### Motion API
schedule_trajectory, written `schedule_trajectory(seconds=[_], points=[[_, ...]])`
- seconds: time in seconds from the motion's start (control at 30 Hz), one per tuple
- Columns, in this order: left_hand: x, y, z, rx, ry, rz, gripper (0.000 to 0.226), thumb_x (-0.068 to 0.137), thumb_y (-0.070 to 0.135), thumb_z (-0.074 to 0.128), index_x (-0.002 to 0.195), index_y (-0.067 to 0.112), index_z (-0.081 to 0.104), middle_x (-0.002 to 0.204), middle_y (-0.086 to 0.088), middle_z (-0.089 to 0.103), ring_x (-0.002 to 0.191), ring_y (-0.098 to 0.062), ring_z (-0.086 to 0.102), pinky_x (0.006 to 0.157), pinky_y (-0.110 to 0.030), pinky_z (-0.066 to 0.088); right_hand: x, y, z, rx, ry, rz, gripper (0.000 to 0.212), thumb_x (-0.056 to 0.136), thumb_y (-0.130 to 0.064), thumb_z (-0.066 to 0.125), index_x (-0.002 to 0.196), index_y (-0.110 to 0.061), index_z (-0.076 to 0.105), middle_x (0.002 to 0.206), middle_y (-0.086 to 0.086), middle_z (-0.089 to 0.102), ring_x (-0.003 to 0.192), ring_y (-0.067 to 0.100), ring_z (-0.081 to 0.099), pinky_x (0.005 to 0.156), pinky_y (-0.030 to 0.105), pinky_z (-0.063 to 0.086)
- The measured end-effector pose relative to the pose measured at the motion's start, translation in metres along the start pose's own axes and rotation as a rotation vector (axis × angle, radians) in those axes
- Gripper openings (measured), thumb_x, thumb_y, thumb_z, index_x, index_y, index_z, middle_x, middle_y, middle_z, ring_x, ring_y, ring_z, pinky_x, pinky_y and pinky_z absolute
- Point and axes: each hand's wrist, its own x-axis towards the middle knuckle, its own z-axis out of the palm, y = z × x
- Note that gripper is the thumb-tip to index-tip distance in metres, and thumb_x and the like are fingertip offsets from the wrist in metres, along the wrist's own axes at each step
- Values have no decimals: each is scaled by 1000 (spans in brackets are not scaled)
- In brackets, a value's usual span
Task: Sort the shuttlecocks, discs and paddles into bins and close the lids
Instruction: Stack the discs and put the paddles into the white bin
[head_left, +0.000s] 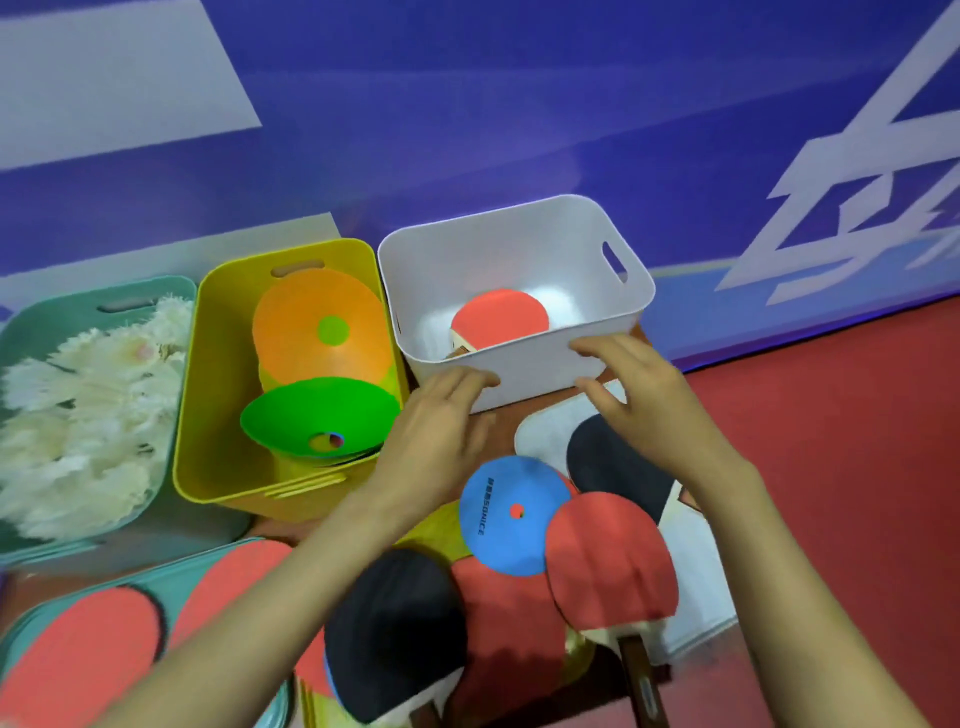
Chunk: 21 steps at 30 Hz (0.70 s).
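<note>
Nearest, red and black rubber-faced wooden paddles (613, 556) lie heaped, a flat blue plastic disc (506, 514) among them: stiff, light, likely best taken by the handle. Beyond, left hand (441, 421) and right hand (639, 389) touch the white plastic bin (519, 244), fingers loosely extended.

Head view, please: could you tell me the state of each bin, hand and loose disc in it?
white bin, uncovered, one red paddle inside.
yellow bin, uncovered, discs inside.
teal bin, uncovered, full of shuttlecocks.
left hand, open, fingers against the white bin's near wall.
right hand, open, touching the same wall.
blue disc, unsorted, lying on loose paddles.
</note>
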Motion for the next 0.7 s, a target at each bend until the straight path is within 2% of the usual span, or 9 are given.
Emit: schedule_trajectory(seconds=[0.13,0.23,0.3,0.43,0.53,0.63,0.7], points=[[-41,1,39,-44,-245,-88,33,84,18,61,116,13,56,113,-5,56,108,-25,53,90,-37,45,-56,13,27,-19,-184,195,40,87,-16,62,127,-16,54,124,3,57,116,22,52,95,40,46],[-58,4,72,-81,-406,-193,39,89,22,58,126,14,50,127,-5,50,117,-22,49,98,-30,37,-92,28,46,-94,-355,420,52,88,-22,61,136,-15,42,134,7,48,121,27,47,97,41,44],[-64,5,93,-106,-523,-283,46,88,20,59,131,14,45,133,-8,47,122,-24,47,100,-30,37,-110,38,58,-103,-448,569,60,88,-23,61,140,-12,33,136,12,40,124,31,42,99,41,41],[-73,15,130,-207,-660,-419,63,85,21,64,138,6,34,137,-14,44,123,-29,48,101,-37,40,-133,57,79,-2,-412,821,61,86,-21,61,137,-8,31,135,19,37,122,39,39,99,44,38],[-74,27,150,-286,-700,-533,66,83,20,68,134,2,30,131,-18,48,119,-32,50,97,-36,42,-140,66,89,44,-347,886,57,85,-22,62,134,-7,36,129,19,43,119,40,42,97,42,39],[-72,35,162,-451,-637,-684,67,82,16,69,133,2,27,121,-15,52,111,-30,55,90,-32,46,-139,75,96,71,-272,945,50,85,-24,62,128,-6,44,125,19,44,117,40,43,98,41,38],[-72,41,163,-635,-550,-822,59,85,12,65,131,9,29,109,-8,53,94,-21,57,72,-26,47,-137,80,99,117,-260,990,42,86,-29,62,120,-7,51,123,19,45,117,38,43,98,39,37]])
